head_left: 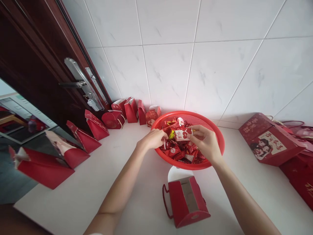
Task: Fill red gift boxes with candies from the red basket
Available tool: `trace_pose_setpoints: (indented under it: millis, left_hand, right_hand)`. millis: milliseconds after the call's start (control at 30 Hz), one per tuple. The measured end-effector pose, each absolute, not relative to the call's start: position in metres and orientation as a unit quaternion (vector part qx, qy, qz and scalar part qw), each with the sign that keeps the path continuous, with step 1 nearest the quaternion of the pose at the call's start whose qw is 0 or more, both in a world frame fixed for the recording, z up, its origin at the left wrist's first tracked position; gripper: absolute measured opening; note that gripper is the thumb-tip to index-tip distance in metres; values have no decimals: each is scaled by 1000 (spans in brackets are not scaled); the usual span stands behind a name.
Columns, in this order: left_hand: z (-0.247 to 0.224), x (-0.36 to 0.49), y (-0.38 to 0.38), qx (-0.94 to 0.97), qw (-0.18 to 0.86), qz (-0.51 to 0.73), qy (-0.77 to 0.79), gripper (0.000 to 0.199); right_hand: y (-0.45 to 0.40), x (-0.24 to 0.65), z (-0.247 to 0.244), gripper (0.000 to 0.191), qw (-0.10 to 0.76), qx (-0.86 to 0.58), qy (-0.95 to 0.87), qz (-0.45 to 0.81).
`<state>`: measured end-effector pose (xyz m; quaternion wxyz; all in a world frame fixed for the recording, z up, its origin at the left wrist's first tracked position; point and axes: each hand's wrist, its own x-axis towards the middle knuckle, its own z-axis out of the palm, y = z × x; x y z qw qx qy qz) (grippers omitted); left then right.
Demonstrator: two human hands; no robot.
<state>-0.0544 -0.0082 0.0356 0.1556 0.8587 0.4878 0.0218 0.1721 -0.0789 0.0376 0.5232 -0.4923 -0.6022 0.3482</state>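
A red plastic basket holds many wrapped candies, mostly red. Over its right side, my right hand pinches a small white and red box between thumb and fingers. At the basket's left edge my left hand reaches in, its fingers closed together at the candies; what they hold is too small to make out. Nearer to me stands a red gift box with its top open, a white flap towards the basket and a dark red cord handle at its left.
Red gift boxes line the wall and the table's left edge. At the right lie a larger red box and red bags. A dark door with a metal handle is at the left.
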Motion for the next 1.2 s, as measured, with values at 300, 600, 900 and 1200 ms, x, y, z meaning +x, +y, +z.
trace_pose_setpoints:
  millis: [300, 600, 900, 1200]
  left_hand:
    - [40, -43, -10, 856, 110, -15, 505, 48]
    - [42, -43, -10, 840, 224, 73, 489, 21]
    - [25, -22, -8, 810, 394, 276, 336, 5]
    - [40, -52, -2, 788, 324, 262, 453, 13]
  right_hand:
    - [-80, 173, 41, 46, 534, -481, -569, 399]
    - [-79, 176, 43, 49, 541, -476, -553, 418]
    - [-73, 185, 42, 47, 567, -483, -539, 393]
    - [-72, 185, 38, 39, 551, -494, -547, 391]
